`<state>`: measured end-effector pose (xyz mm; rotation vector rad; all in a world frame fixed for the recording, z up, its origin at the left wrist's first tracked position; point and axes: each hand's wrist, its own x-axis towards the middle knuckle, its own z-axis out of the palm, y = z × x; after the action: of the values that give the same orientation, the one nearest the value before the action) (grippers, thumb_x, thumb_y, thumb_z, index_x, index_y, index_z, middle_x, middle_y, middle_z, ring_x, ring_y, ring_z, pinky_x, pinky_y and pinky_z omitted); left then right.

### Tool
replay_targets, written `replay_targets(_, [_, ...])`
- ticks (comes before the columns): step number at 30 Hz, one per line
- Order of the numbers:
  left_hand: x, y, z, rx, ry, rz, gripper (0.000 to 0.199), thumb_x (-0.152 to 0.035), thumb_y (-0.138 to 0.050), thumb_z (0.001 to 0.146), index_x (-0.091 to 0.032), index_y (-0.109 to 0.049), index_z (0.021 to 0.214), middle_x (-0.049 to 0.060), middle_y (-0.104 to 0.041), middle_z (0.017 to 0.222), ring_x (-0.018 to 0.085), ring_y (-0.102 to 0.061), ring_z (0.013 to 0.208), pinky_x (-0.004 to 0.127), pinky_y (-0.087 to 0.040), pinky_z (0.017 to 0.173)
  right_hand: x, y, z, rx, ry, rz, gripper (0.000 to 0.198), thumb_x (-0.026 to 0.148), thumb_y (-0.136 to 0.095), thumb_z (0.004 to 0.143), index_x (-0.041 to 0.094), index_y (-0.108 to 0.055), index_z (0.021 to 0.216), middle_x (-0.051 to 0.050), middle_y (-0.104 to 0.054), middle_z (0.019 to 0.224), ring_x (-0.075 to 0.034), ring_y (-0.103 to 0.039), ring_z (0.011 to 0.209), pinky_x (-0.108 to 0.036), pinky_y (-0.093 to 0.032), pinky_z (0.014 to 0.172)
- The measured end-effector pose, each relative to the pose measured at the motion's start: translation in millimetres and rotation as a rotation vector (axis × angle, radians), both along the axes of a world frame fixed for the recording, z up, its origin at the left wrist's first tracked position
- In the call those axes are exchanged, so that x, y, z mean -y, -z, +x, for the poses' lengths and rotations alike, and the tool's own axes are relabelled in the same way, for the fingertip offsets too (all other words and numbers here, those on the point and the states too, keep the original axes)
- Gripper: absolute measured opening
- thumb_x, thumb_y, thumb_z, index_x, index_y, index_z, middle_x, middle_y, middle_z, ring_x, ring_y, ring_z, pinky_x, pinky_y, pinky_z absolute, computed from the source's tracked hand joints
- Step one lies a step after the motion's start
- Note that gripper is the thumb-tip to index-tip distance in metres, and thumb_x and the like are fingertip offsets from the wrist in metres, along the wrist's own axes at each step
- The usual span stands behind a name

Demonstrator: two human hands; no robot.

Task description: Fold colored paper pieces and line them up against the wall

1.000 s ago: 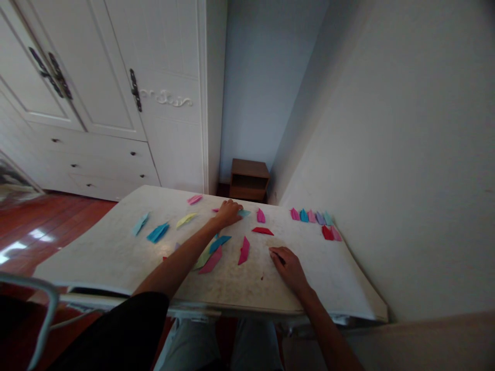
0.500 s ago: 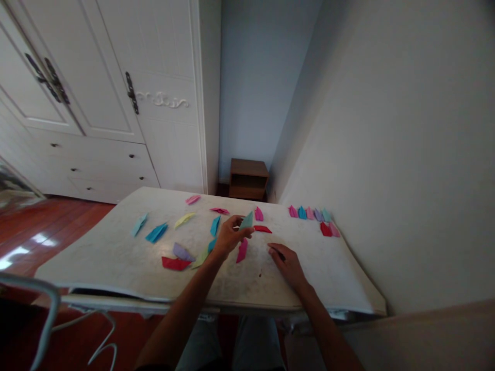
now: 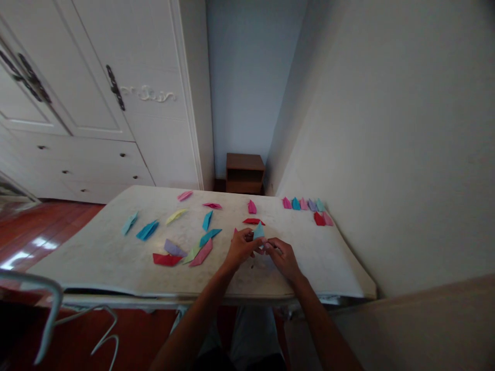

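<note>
Over the front middle of the table, my left hand pinches a light teal folded paper piece, its pointed end upward. My right hand meets it from the right, thumb and fingers closed on its lower edge. Just beyond the hands lies a red folded paper, and past that a magenta one. Partly hidden behind my left hand is another magenta paper. Left of the hands, a pink folded paper lies against a pale green one.
Several folded papers, such as a blue one and a red one, are scattered on the left. A row of folded papers lines the far right, by the wall. A white wardrobe and small brown cabinet stand beyond.
My left hand has come down and right with the teal paper. My right hand has closed in from the right and now grips its lower edge. The view has shifted slightly right.
</note>
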<state>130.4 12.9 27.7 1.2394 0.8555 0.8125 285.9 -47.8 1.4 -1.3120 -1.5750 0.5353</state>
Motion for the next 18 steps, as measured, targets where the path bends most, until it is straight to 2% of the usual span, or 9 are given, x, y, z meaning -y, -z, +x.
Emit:
replay_targets(4, [0.0,4.8,-0.6,-0.015,0.015,0.011,0.042,-0.050,-0.080,0.062,-0.014,-0.061,0.074,0.004,-0.071,0.064,0.018,-0.069,0.055,0.017,-0.041,0.041,1.4,-0.9,-0.8,-0.030,-0.005,-0.013,0.021,0.036,-0.056,0.092,0.020,-0.070,0.093,-0.004,-0.071,0.083,-0.017,-0.064,0.073,-0.026,-0.049,0.067])
replay_targets(9, [-0.3,7.5,-3.7,-0.028,0.057,0.022,0.041,-0.052,-0.079,0.064,-0.014,-0.067,0.073,0.003,-0.070,0.063,0.017,-0.069,0.057,0.018,-0.042,0.043,2.1,0.1,-0.1,-0.021,0.014,0.002,0.020,0.034,-0.057,0.090,0.020,-0.070,0.092,-0.004,-0.072,0.083,-0.017,-0.064,0.073,-0.026,-0.048,0.068])
replay_targets(13, [1.0,7.5,-6.4,-0.026,0.100,0.016,0.041,-0.051,-0.078,0.065,-0.014,-0.071,0.081,0.005,-0.072,0.070,0.019,-0.071,0.063,0.019,-0.045,0.046,3.0,0.6,1.5,-0.024,0.051,0.012,0.020,0.036,-0.057,0.089,0.021,-0.070,0.088,-0.003,-0.070,0.078,-0.017,-0.062,0.069,-0.028,-0.048,0.066])
replay_targets(18, [3.9,4.1,-5.3,0.014,0.065,0.048,0.045,-0.047,-0.079,0.064,-0.015,-0.070,0.095,0.008,-0.075,0.084,0.019,-0.071,0.060,0.019,-0.040,0.040,5.2,-0.4,5.1,-0.067,0.091,0.027,0.021,0.037,-0.057,0.088,0.020,-0.068,0.084,-0.002,-0.066,0.071,-0.017,-0.058,0.066,-0.027,-0.047,0.064])
